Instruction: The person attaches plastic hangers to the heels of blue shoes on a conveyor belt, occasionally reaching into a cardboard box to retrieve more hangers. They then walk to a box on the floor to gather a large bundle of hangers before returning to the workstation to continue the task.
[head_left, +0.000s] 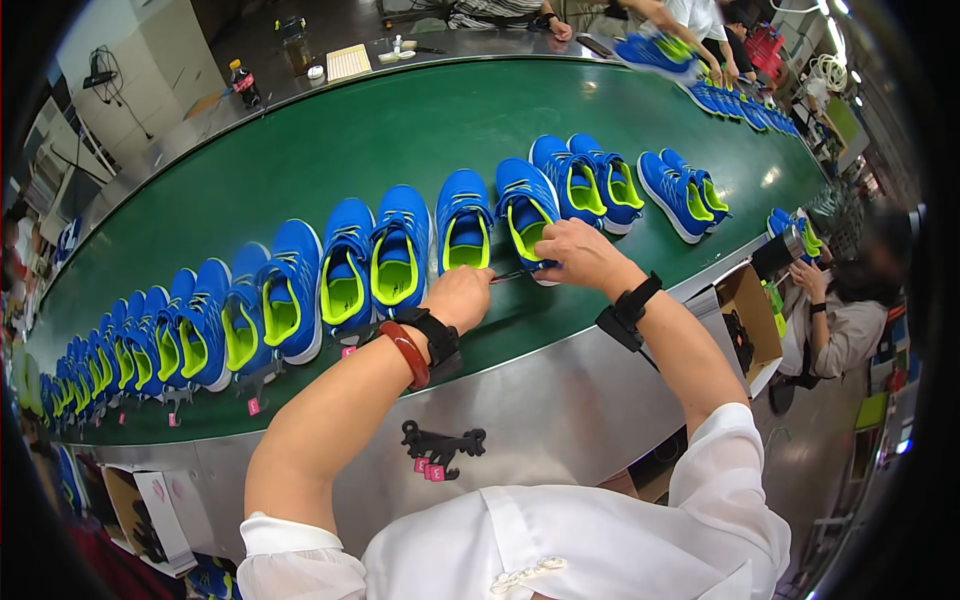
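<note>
Nearest the worker, a black hanging tag (443, 443) with pink stickers clings to the steel front (560, 400) of the desk. Above it, both forearms reach onto the green belt (330, 140).

The left hand (460, 297), with a red bangle and black strap at the wrist, is closed in a loose fist, fingers pinching one end of a thin dark tool (508, 276). The right hand (578, 253) rests on the heel of a blue shoe with lime lining (527, 212), fingers curled together over its rim; what they pinch beneath cannot be told. The shoe sits at the near edge of the belt, touching its neighbour (464, 222) in a long curved row of like shoes (200, 325).

Judgement: good work here calls for steadying the heel firmly with the right hand, keeping the tool low and close to the collar, and leaving adjacent pairs undisturbed.

Farther off, another person (840, 320) sits at right beside a cardboard box (750, 315); a bottle (244, 84) stands beyond the belt.
</note>
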